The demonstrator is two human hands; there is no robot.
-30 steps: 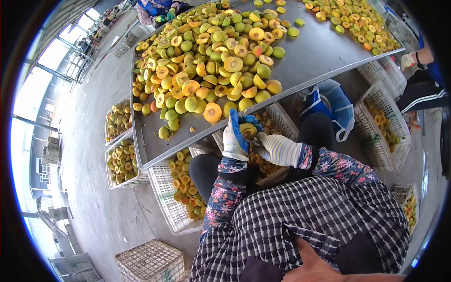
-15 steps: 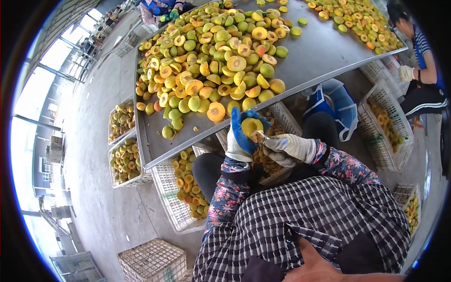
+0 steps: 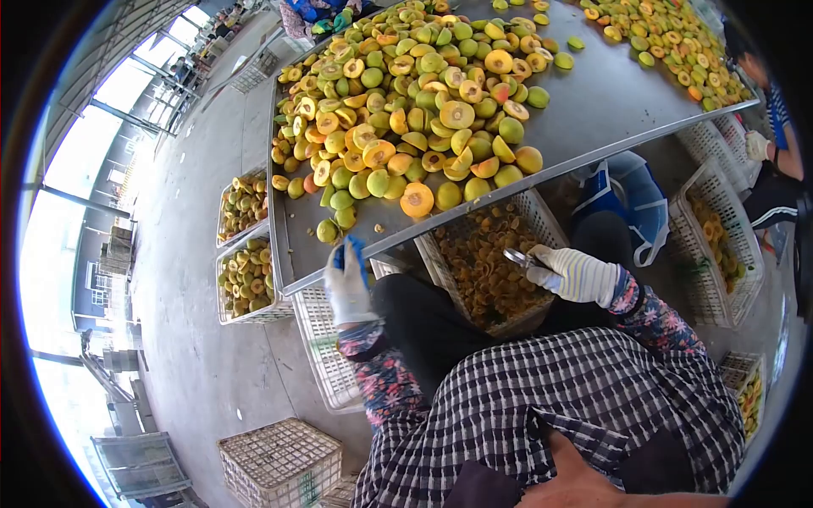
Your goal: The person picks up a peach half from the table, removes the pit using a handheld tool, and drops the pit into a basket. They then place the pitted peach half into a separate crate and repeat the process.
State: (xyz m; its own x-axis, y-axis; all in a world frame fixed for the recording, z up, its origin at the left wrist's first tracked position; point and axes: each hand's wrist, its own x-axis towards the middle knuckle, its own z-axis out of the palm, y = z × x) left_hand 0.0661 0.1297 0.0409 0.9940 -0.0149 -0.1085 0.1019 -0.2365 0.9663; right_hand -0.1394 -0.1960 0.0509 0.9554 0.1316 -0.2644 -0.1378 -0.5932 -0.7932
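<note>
My left hand (image 3: 350, 284), in a white glove with blue on the palm side, is at the table's front edge, above a white crate (image 3: 326, 347). It is blurred, and whether it holds a fruit cannot be made out. My right hand (image 3: 573, 273), in a striped white glove, grips a small metal tool (image 3: 518, 257) over a crate of brown pits and scraps (image 3: 491, 262). Halved yellow-green fruit (image 3: 415, 110) lies heaped on the metal table (image 3: 593, 110) beyond both hands.
Two crates of fruit halves (image 3: 246, 284) stand left of the table. An upturned crate (image 3: 284, 461) is at the lower left. A blue bag (image 3: 631, 199) and another crate (image 3: 716, 245) are at right. A co-worker's gloved hand (image 3: 756, 146) shows at far right; another person is at the top.
My left hand has moved left and down, away from my right hand; the fruit half between them is no longer there. My right hand still has the tool. The view has shifted slightly.
</note>
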